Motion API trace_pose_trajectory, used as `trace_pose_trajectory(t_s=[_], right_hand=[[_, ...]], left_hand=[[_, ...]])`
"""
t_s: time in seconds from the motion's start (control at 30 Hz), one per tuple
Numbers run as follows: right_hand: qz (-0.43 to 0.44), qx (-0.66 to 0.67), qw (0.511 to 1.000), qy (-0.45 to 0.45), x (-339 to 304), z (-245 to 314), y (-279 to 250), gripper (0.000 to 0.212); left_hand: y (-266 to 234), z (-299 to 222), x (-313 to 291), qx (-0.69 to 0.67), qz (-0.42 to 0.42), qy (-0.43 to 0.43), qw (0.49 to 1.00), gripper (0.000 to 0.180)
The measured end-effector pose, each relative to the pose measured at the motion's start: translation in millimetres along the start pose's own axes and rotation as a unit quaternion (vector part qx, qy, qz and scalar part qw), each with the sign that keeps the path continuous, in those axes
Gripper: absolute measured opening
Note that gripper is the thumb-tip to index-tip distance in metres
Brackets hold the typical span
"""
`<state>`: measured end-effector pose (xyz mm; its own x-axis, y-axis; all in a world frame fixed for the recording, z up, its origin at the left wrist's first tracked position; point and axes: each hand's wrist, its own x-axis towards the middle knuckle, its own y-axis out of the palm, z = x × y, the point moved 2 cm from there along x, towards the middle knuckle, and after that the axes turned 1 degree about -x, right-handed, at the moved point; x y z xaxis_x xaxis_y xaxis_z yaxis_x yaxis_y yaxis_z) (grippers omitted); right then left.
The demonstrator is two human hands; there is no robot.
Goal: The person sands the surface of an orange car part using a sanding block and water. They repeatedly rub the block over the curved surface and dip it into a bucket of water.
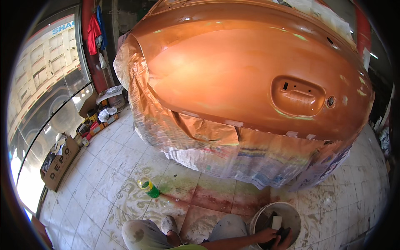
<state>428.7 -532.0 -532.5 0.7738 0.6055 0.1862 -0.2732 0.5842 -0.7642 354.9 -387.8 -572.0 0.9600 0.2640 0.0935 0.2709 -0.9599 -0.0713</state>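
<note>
A whitish round bucket (295, 214) stands on the floor beside my right knee, with both my hands over its opening. My left hand (266, 236) reaches across from the left, its fingers bent and closed. Close against it, my right hand (286, 239) is curled around a dark, thin piece (284, 231) that looks like wet sandpaper; its kind is not certain. The left fingers meet this piece too. A pale rectangular block (276, 222) shows just beyond the fingers, inside the bucket. Other dark material in the bucket is partly hidden.
An orange car body panel (216, 62), edged with paint-stained masking paper (200, 133), fills the space ahead. A green-and-yellow container (148, 188) stands on wet, reddish-stained tiles (212, 204). At left are a cardboard box (62, 162) and several cans and supplies (98, 121).
</note>
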Motion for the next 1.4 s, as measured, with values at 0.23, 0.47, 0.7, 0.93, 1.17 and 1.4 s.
trace_pose_trajectory(t_s=[0.23,0.47,0.7,0.93,1.17,1.4], right_hand=[[-0.026,-0.003,1.000,-0.003,-3,8,-5,0.084],[-0.064,0.005,0.997,-0.044,-3,1,1,0.080],[-0.084,-0.013,0.996,-0.041,-4,-20,10,0.078],[-0.128,0.007,0.986,-0.109,2,-14,9,0.066],[-0.133,0.023,0.984,-0.114,2,-44,18,0.057],[-0.102,0.081,0.988,-0.089,5,-37,12,0.055]], left_hand=[[6,14,3,-0.048,-0.035,0.021,0.998,0.026],[4,36,7,-0.043,0.014,-0.023,0.999,0.039],[8,27,5,-0.113,-0.011,-0.047,0.992,0.034],[15,94,21,-0.271,-0.011,-0.023,0.962,0.042],[-9,-7,1,-0.383,0.084,-0.216,0.894,0.050],[-2,3,10,-0.167,0.163,-0.129,0.964,0.059]])
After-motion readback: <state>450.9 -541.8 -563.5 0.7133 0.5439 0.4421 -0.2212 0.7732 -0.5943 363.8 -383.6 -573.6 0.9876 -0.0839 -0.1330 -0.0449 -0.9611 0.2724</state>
